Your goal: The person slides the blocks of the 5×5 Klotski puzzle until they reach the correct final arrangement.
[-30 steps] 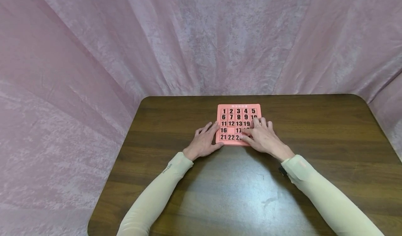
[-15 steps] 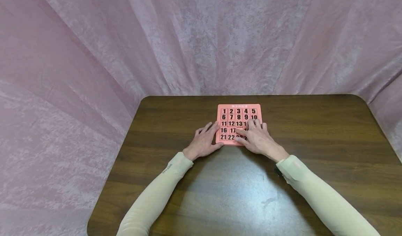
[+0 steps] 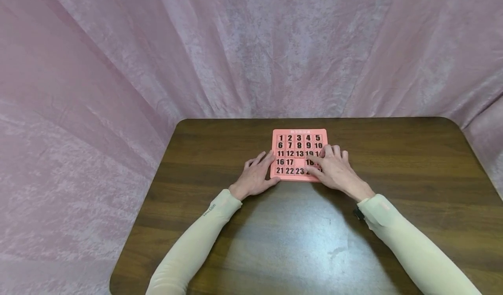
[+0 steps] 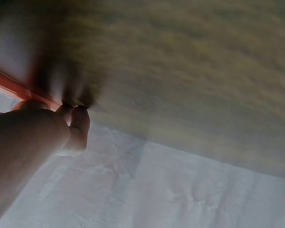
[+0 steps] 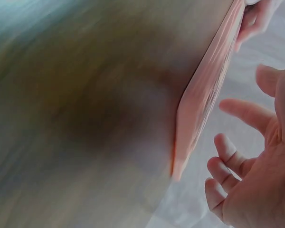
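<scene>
A pink sliding number puzzle (image 3: 300, 132) lies flat on the table, its numbered tiles facing up. Between tile 17 (image 3: 290, 162) and tile 18 (image 3: 309, 162) is a bare slot, under tile 13. My left hand (image 3: 253, 179) rests at the puzzle's left side, fingers along the edge and thumb by the near corner. Over the right side hovers my right hand (image 3: 335, 170), index fingertip and thumb near tile 18, covering some right-hand tiles. In the right wrist view, its fingers (image 5: 247, 114) are spread and loosely bent, apart from the puzzle's edge (image 5: 194, 114).
The dark wooden table (image 3: 212, 155) has rounded corners. Pale pink curtain (image 3: 275, 50) hangs behind it and to its left. A pale sleeve covers each forearm, and a dark band (image 3: 358, 213) shows at the right wrist.
Tile 17 has slid left one place, so the bare slot is now in the third column. My right hand moved left with it, then back right. The left hand stayed put.
</scene>
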`<state>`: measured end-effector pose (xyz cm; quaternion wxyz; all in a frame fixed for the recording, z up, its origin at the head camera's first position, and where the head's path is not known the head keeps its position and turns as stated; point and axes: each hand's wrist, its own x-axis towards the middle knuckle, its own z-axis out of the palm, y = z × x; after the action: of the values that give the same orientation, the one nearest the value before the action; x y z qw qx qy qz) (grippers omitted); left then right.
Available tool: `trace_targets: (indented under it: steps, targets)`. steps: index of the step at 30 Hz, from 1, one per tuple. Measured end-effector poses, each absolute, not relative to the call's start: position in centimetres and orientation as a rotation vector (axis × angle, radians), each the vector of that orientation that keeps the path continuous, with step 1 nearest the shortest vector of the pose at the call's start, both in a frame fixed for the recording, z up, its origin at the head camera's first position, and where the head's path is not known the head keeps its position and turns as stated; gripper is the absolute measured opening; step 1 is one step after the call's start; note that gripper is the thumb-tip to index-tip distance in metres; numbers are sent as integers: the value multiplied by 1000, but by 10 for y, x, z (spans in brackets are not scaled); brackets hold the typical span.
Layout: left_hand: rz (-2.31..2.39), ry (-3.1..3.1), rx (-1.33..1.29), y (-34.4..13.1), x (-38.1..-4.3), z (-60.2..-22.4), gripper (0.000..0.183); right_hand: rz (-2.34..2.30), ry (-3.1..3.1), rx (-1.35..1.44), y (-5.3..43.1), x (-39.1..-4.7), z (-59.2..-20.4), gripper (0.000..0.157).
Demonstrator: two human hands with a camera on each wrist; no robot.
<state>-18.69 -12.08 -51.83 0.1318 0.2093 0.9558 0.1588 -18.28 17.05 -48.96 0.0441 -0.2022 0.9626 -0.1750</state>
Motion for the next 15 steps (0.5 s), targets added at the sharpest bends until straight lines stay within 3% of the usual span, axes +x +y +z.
trace_targets:
  steps: [15]
  targets:
    - [439,2775,589,-118,-186,-517,85,-524,2944,-615,181,-174,-492,48]
